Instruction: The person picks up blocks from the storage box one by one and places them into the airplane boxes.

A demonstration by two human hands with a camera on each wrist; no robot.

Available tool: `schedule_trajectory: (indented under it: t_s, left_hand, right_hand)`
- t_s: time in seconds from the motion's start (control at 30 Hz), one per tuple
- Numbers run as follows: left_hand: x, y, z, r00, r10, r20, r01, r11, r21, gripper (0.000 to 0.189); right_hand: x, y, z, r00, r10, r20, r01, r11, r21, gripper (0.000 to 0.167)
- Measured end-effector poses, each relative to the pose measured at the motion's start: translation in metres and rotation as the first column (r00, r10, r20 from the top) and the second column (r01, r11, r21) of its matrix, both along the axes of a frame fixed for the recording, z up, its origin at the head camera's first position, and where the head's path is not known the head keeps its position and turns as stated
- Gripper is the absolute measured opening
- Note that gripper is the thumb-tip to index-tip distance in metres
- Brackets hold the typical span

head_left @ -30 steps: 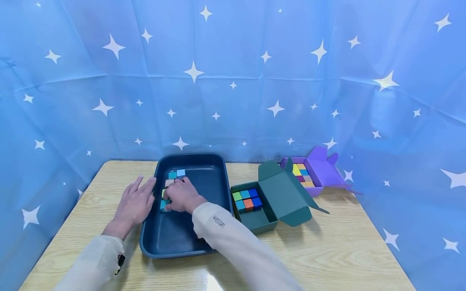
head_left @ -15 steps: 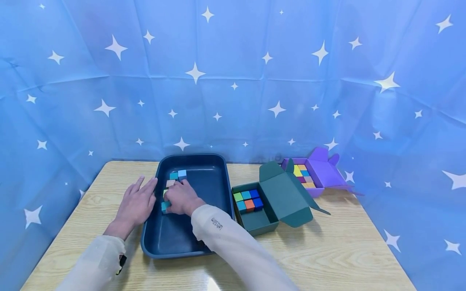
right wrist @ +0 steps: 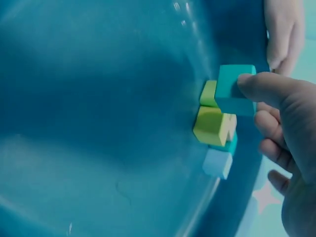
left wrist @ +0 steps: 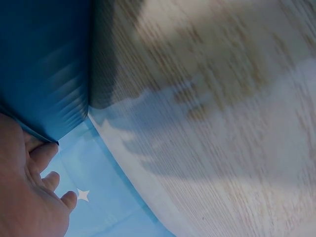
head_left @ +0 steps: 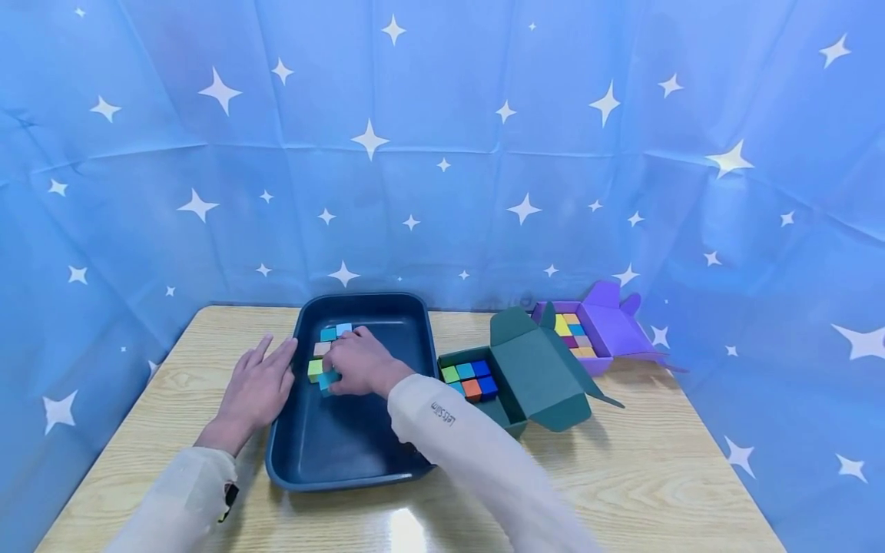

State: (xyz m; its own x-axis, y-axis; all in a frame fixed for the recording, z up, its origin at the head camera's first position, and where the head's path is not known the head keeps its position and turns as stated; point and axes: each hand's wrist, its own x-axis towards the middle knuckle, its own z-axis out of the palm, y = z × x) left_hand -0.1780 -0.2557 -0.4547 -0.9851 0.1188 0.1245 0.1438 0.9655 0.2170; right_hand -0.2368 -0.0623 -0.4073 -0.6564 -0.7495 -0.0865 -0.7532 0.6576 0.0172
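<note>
In the head view my right hand (head_left: 362, 362) is inside the dark blue tray (head_left: 332, 453). It pinches a teal cube (right wrist: 227, 96), the thumb lying on its face in the right wrist view. Close by are a lime cube (head_left: 315, 370), a pale pink cube (head_left: 322, 349), another teal cube (head_left: 328, 335) and a light blue cube (head_left: 343, 329). A yellow cube (right wrist: 208, 126), hidden by the hand in the head view, shows among them in the right wrist view. My left hand (head_left: 256, 386) touches the tray's left rim with its fingers fairly straight.
To the tray's right stands an open green box (head_left: 484, 412) holding several coloured cubes, its lid (head_left: 542, 365) folded rightward. Behind it is an open purple box (head_left: 600, 367) with more blocks. A star-patterned blue cloth (head_left: 442, 192) encloses the wooden table (head_left: 657, 461).
My right hand has shifted right and slightly away from me, bringing the front teal cube off its spot nearer the tray's left wall. The left hand stays at the rim.
</note>
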Motion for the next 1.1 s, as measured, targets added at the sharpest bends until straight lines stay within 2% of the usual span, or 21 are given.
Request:
schedule_trajectory:
  t_s: [0.17, 0.37, 0.53, 0.7, 0.87, 1.1]
  left_hand:
    - [-0.001, 0.001, 0.001, 1.0, 0.003, 0.008, -0.003, 1.0, 0.004, 0.055]
    - [-0.001, 0.001, 0.001, 1.0, 0.005, 0.006, -0.005, 1.0, 0.004, 0.055]
    - [0.0, 0.002, 0.001, 1.0, 0.002, 0.015, -0.003, 1.0, 0.009, 0.055]
    - [0.001, 0.004, 0.001, 1.0, 0.008, 0.025, -0.008, 1.0, 0.021, 0.056]
    - [0.0, 0.004, 0.0, 1.0, 0.013, 0.025, -0.013, 1.0, 0.027, 0.056]
    - [0.0, 0.002, 0.0, 1.0, 0.011, 0.024, -0.011, 1.0, 0.024, 0.056]
  right_hand:
    - [-0.002, 0.021, 0.012, 0.999, 0.033, -0.023, -0.033, 0.999, -0.01, 0.034]
    - [-0.01, 0.062, 0.029, 0.998, 0.053, -0.029, -0.053, 0.998, -0.019, 0.033]
    - [-0.019, 0.103, 0.041, 1.0, 0.029, -0.006, -0.029, 0.999, -0.023, 0.033]
    - [-0.02, 0.146, 0.05, 0.999, -0.026, 0.031, 0.027, 0.999, -0.044, 0.033]
    - [-0.021, 0.179, 0.055, 0.997, -0.07, 0.02, 0.071, 0.997, -0.032, 0.03]
    - [-0.023, 0.212, 0.05, 0.994, -0.109, 0.007, 0.109, 0.994, 0.02, 0.029]
